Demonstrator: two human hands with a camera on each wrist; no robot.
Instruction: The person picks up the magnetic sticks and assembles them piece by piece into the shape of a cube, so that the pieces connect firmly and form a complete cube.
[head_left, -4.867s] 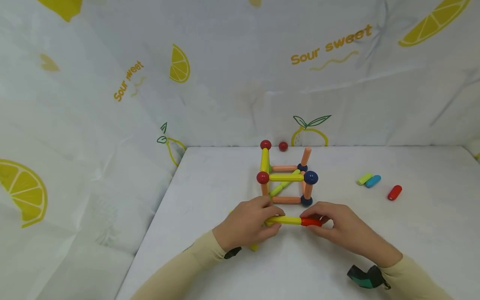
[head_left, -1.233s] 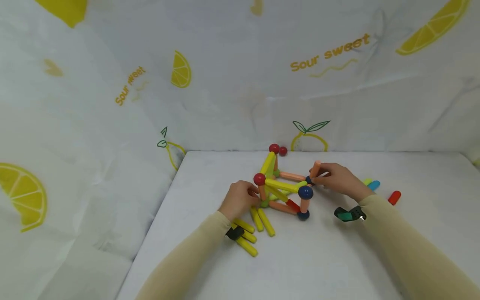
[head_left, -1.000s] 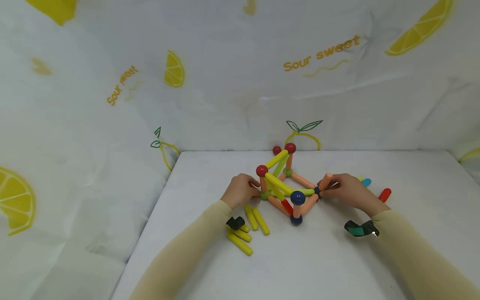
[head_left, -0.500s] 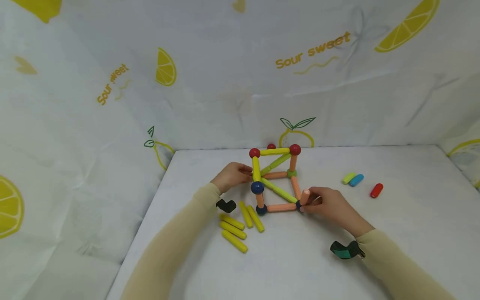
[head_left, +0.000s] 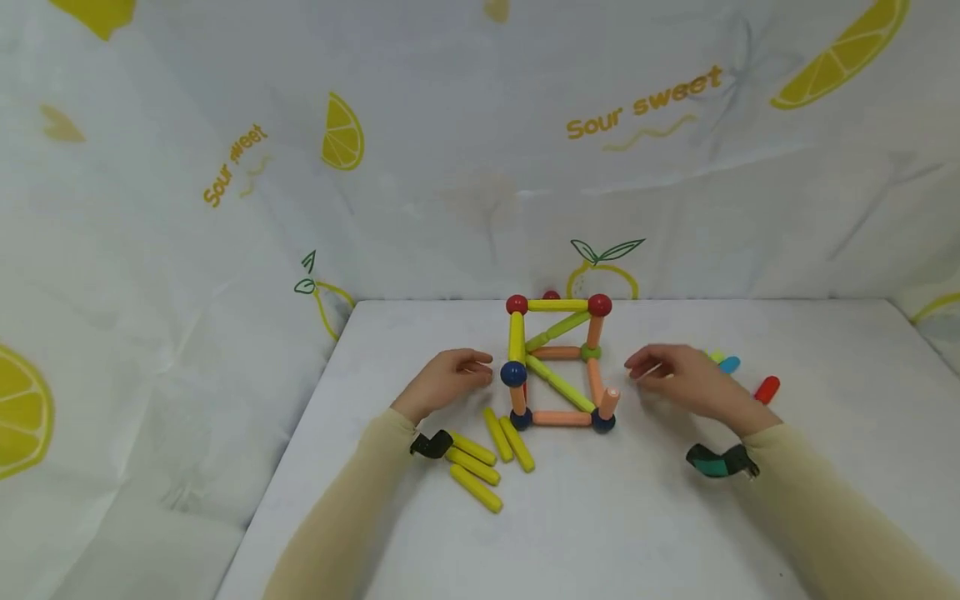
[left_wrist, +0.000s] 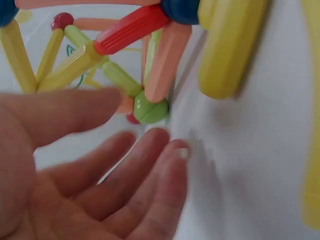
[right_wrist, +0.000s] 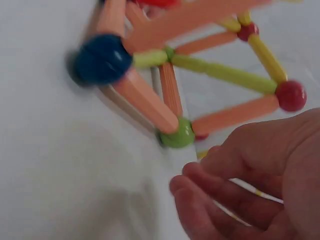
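Note:
A box-shaped frame of magnetic rods and balls stands mid-table, with an orange rod (head_left: 562, 418) along its front base. At its front-right corner an upright orange rod (head_left: 610, 403) rises from a dark blue ball (head_left: 603, 420), its top end bare. A larger blue ball (head_left: 513, 373) tops the front-left post. Two red balls (head_left: 599, 305) mark the upper back corners. My left hand (head_left: 448, 379) hovers left of the frame, fingers loose, apart from it. My right hand (head_left: 686, 379) is off its right side, fingers relaxed around nothing. In the left wrist view a red rod (left_wrist: 132, 30) joins a yellow one diagonally.
Several loose yellow rods (head_left: 476, 488) lie front-left of the frame, near the left wrist. Beyond the right hand lie a red rod (head_left: 767, 390), a blue rod (head_left: 729, 364) and a partly hidden lime one. A spare red ball (head_left: 551, 295) sits behind the frame.
Earlier, my hands joined a yellow and a red rod, later seen in the frame. The frame then turned clockwise, its bare upright coming to front right. Both hands have let go and drawn apart.

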